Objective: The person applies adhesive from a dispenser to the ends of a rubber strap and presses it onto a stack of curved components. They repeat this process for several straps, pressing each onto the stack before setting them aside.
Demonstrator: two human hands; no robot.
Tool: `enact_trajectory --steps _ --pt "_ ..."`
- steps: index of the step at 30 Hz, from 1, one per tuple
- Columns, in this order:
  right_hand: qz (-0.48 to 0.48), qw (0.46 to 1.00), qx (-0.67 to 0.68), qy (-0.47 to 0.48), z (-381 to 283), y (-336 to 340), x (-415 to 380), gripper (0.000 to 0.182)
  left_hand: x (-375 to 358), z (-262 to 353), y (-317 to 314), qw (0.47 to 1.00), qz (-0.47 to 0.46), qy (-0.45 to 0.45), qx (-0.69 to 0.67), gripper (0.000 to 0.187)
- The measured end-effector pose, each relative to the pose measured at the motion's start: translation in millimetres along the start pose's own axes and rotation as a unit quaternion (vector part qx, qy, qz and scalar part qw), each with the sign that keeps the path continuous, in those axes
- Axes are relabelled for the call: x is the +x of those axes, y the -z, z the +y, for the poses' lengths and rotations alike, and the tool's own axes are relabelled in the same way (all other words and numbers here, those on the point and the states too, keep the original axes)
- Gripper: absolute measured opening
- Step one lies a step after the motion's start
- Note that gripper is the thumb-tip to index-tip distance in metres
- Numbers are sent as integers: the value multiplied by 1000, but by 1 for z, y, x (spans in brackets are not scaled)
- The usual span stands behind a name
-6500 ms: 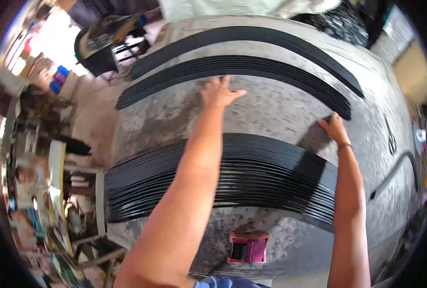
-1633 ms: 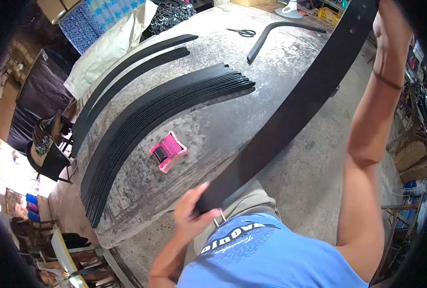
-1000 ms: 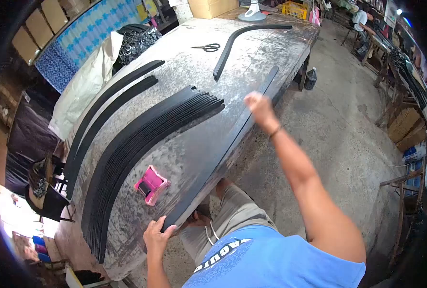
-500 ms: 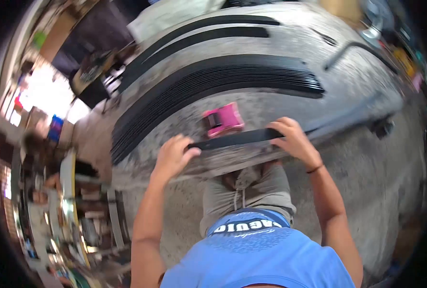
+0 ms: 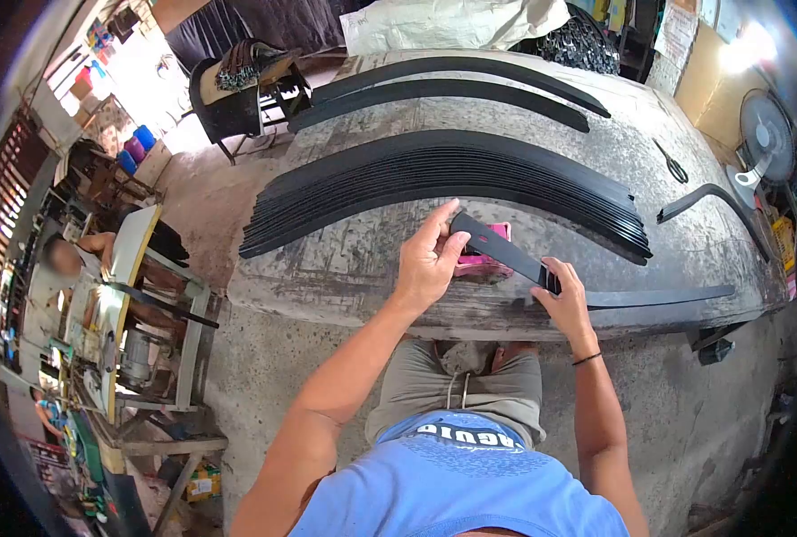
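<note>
A long black strap (image 5: 504, 250), like a belt strip, stretches between my two hands over the near side of the worktable (image 5: 327, 291). My left hand (image 5: 427, 259) pinches its end, raised and tilted, with a small hole-like spot near the tip. Further along, my right hand (image 5: 563, 300) grips the strap close to the table edge, a dark loop-like piece by its fingers. The strap's tail runs on to the right along the tabletop. Partly hidden behind the strap lies a pink object (image 5: 477, 265).
A row of many black straps (image 5: 443, 166) curves across the table's middle, with two bundles of strips (image 5: 452, 89) behind. Scissors (image 5: 673, 163) and a bent black strip (image 5: 716, 195) lie at right, near a fan (image 5: 766, 134). Another person (image 5: 63, 259) sits at a bench on the left.
My left hand has risen and moved right, lifting the strap's end from nearly level to a steep tilt. My right hand sits lower. The view has turned and become sharper.
</note>
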State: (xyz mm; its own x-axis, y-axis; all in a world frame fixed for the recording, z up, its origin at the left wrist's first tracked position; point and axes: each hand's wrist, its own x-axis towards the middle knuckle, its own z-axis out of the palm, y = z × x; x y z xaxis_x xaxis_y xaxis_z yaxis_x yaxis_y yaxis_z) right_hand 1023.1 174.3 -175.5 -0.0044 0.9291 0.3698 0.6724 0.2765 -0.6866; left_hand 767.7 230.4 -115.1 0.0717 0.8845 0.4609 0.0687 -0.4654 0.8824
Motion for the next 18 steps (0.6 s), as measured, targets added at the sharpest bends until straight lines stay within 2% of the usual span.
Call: enact_trajectory --steps 4,8,9,11,12,14,17,18 --pt "26 998 49 3 -4 -5 3 52 2 -12 4 1000 -8 11 2 32" --pt "69 997 29 36 2 7 12 37 14 -33 6 999 21 15 -35 37" --pt "96 994 19 47 -1 14 18 31 19 -25 9 999 16 -19 49 32" --pt "121 982 -60 129 -10 32 36 23 30 -18 15 991 -42 -66 105 26" --pt "108 976 -102 161 -14 44 46 24 37 -21 19 992 -48 -62 103 26" --pt "87 963 -160 200 -30 67 64 25 46 -29 24 929 -118 -210 281 16" --pt "73 949 -220 215 -63 85 92 23 56 -28 20 902 -182 -199 337 15" --pt "61 939 -243 237 -71 89 101 20 59 -34 17 911 -216 -171 307 17"
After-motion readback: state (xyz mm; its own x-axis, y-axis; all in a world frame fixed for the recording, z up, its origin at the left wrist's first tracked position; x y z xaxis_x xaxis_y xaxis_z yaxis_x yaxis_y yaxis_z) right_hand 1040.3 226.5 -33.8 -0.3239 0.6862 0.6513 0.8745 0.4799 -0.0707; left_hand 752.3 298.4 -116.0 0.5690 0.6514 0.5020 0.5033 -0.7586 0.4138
